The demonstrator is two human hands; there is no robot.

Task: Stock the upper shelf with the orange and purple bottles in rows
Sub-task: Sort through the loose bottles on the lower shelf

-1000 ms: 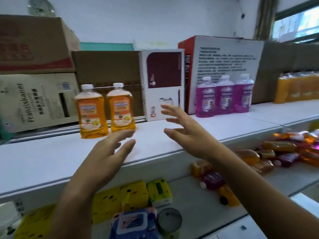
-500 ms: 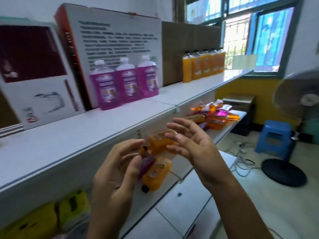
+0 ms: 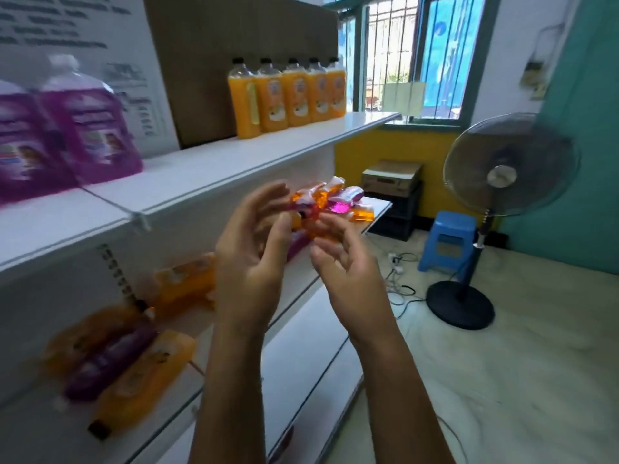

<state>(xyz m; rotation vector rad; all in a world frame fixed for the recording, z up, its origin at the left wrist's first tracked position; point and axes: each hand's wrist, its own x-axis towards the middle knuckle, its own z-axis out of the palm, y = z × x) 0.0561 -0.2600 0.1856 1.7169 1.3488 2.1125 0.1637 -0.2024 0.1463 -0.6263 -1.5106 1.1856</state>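
Both hands, left hand [image 3: 249, 259] and right hand [image 3: 346, 262], empty with fingers loosely spread, reach toward loose bottles [image 3: 330, 204] below the upper shelf [image 3: 214, 169]; best grab one upright by its body.

White upper shelf [image 3: 234, 162] carries purple bottles [image 3: 90, 128] with pale caps and white-blue labels, plus a row of orange bottles [image 3: 288, 95] with black caps and white-patched labels, backed by a brown cardboard box [image 3: 234, 38] and a white box [image 3: 110, 31] with grey print. Lower shelf [image 3: 318, 306] is white too, with orange and purple bottles lying down [image 3: 114, 363] and a glossy orange-and-magenta heap [image 3: 338, 202] further along. Beyond: blue stool [image 3: 452, 236], black-based fan [image 3: 502, 169] with grey cage, yellow wall [image 3: 385, 145] under a green-framed window [image 3: 418, 55], teal wall [image 3: 586, 162] at right, cream floor [image 3: 519, 380].
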